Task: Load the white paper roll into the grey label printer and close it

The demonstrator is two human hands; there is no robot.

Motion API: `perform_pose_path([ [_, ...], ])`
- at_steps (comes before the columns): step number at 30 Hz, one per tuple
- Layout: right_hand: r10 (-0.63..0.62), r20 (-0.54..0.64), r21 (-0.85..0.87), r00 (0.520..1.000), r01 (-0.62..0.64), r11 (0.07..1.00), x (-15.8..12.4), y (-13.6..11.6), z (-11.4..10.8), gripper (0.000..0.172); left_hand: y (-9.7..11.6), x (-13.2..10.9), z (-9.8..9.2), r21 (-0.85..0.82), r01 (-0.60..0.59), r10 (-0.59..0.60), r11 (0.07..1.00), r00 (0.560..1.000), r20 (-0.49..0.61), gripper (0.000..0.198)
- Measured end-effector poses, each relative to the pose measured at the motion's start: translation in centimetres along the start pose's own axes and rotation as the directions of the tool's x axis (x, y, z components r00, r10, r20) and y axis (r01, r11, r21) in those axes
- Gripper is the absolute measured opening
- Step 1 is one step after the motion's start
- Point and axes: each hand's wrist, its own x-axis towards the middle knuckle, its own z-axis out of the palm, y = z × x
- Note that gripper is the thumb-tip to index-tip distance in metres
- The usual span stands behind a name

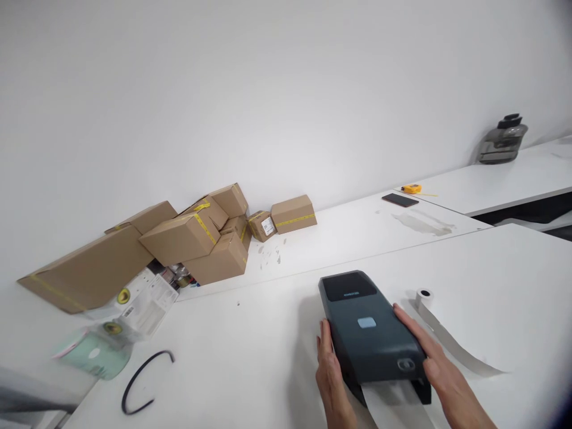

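The dark printer lies directly between the two hands, over the near part of the bench, right of its middle; the bench's near edge is out of view. Its long axis runs away from the person, the far end slanting slightly left towards the bench's far edge.

The left hand lies along the printer's left side with its fingers nearly straight; the right hand spans the right side, index finger stretched forward. Together they hold the body between them, neither closed into a fist, and neither nearer, since both touch it. Whether the printer rests on the bench or is slightly raised, I cannot tell.

A wide paper strip hangs out below its near end, between the wrists. The small paper roll, its tail trailing towards the bench's right edge, is nearer the right hand.
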Motion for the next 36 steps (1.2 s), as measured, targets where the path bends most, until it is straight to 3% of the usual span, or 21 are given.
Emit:
perform_pose_path([
  [4, -0.241, -0.046, -0.020, 0.969, 0.241, 0.970, 6.3, -3.6, -0.7, 0.059, 3.3, 3.4, 0.2, -0.093, -0.166, 0.171, 0.982, 0.984, 0.043, 0.070],
  [7, -0.381, -0.119, -0.042, 0.917, 0.379, 0.924, 11.8, -5.7, -0.4, 0.058, 3.4, 6.1, 0.1, 0.002, -0.156, 0.156, 0.988, 0.988, -0.015, 0.059],
  [9, -0.374, -0.134, -0.098, 0.918, 0.363, 0.926, 15.0, -6.6, 0.0, 0.055, 2.4, 7.1, -0.2, 0.097, -0.117, 0.119, 0.988, 0.993, -0.023, 0.050],
  [12, -0.273, -0.096, -0.174, 0.957, 0.254, 0.951, 18.7, -7.3, 0.6, 0.052, 0.6, 7.3, -0.3, 0.234, -0.089, 0.095, 0.968, 0.995, -0.014, 0.036],
  [16, -0.140, -0.047, -0.136, 0.989, 0.132, 0.982, 22.0, -7.4, 1.1, 0.058, -0.3, 6.9, 0.1, 0.296, -0.098, 0.105, 0.950, 0.994, -0.006, 0.033],
  [22, -0.045, 0.085, -0.049, 0.995, 0.049, 0.998, 23.0, -6.7, 0.6, 0.066, 0.2, 6.0, 0.0, 0.321, -0.089, 0.071, 0.943, 0.995, 0.068, 0.037],
  [25, -0.198, -0.072, -0.114, 0.977, 0.189, 0.975, 20.7, -6.3, 0.0, 0.063, 0.2, 5.4, -0.6, 0.324, -0.068, 0.028, 0.943, 0.991, 0.129, 0.046],
  [27, -0.340, -0.209, -0.160, 0.917, 0.311, 0.937, 18.5, -5.6, -0.2, 0.047, 0.1, 5.3, -0.9, 0.324, -0.045, -0.004, 0.945, 0.989, 0.150, 0.051],
  [28, -0.391, -0.196, -0.162, 0.899, 0.364, 0.917, 17.3, -5.1, -0.3, 0.037, 0.1, 5.4, -1.1, 0.318, -0.031, -0.022, 0.947, 0.987, 0.160, 0.052],
  [29, -0.425, -0.108, -0.147, 0.899, 0.408, 0.901, 16.2, -4.6, -0.3, 0.030, 0.0, 5.7, -1.1, 0.306, -0.018, -0.038, 0.952, 0.984, 0.176, 0.052],
  [31, -0.426, 0.224, -0.105, 0.877, 0.456, 0.884, 14.5, -3.5, -0.3, 0.026, -0.1, 6.6, -1.1, 0.273, 0.008, -0.070, 0.962, 0.973, 0.220, 0.053],
  [33, -0.329, 0.525, -0.115, 0.785, 0.448, 0.887, 13.7, -2.7, -0.1, 0.033, -0.1, 7.6, -1.0, 0.253, 0.038, -0.107, 0.967, 0.959, 0.264, 0.058],
  [36, -0.121, 0.734, -0.228, 0.668, 0.411, 0.883, 13.7, -2.6, 0.6, 0.053, 0.0, 8.9, -1.0, 0.273, 0.079, -0.164, 0.959, 0.938, 0.304, 0.068],
])
